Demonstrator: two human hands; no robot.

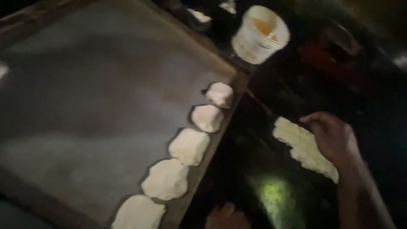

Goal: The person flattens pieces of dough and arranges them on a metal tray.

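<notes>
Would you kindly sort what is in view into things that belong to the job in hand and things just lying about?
In the job:
right hand, on the dough strip
left hand, at the bottom edge
five dough pieces in a row
tray under them

Lying about:
white tub holding something yellow
pale scraps above the tray

R hand on pale dough strip, five dough pieces along tray edge, white bucket beyond.
</notes>
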